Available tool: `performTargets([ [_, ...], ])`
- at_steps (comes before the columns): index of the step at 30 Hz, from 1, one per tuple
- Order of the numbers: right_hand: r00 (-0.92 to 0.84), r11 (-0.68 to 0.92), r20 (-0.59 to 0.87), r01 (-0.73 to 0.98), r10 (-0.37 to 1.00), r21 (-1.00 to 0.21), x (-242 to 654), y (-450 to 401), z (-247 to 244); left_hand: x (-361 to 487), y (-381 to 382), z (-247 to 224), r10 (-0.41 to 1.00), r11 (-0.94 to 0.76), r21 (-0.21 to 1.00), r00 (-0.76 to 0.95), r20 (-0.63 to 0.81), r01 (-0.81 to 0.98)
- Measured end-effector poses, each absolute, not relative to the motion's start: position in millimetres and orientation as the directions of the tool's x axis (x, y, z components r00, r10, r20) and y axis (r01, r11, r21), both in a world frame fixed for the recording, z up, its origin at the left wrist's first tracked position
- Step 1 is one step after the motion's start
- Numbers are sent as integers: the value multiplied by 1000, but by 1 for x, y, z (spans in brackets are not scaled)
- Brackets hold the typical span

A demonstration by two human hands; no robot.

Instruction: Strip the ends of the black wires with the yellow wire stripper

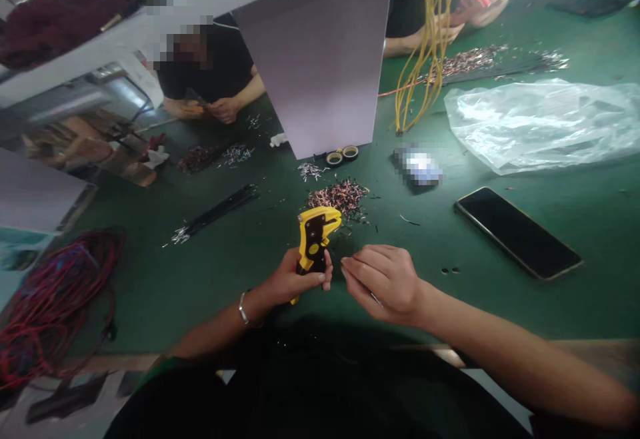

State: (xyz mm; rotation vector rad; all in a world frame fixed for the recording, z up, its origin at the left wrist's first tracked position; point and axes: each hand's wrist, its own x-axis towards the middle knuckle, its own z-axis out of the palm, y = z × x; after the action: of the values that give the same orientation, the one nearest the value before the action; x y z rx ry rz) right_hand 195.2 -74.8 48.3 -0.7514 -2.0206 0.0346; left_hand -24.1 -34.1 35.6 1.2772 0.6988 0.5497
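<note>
A yellow wire stripper (314,234) gripped tight in the left hand (289,279), right fingers (365,264) pinched together just beside it on something too small to see.

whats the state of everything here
left hand, closed around the handle of the yellow wire stripper
yellow wire stripper, held upright, head pointing away from the person
right hand, fingers pinched together, anything held too small to tell
smartphone, lying flat, screen dark
plastic bag, crumpled
red cable, in a loose coil
pile of copper wire scraps, loosely heaped
</note>
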Motion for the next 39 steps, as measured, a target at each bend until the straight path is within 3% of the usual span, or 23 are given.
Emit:
performTargets([
  [10,-321,804,776,466,543,-369,192,-74,52,-24,-40,25,791,247,967,564,-238,63],
  [13,-279,796,776,431,566,-425,192,-73,52,-23,-40,26,813,286,957,517,-268,46],
  [16,-180,735,736,387,653,-557,195,-71,54,-20,-38,34,777,360,931,569,-268,-53],
  [19,-49,530,535,234,844,-815,201,-66,58,-19,-34,42,716,468,869,645,-267,-160],
  [22,32,210,208,-128,978,-969,208,-58,61,-22,-30,45,629,560,801,738,-243,-213],
  [24,34,62,54,-323,998,-944,211,-53,61,-24,-28,45,556,612,758,804,-211,-224],
  [27,26,-24,-39,-433,999,-901,212,-48,60,-25,-27,44,475,657,720,864,-166,-223],
  [39,-24,-109,-111,-470,993,-876,205,-48,59,-26,-30,41,447,642,735,885,-130,-216],
])
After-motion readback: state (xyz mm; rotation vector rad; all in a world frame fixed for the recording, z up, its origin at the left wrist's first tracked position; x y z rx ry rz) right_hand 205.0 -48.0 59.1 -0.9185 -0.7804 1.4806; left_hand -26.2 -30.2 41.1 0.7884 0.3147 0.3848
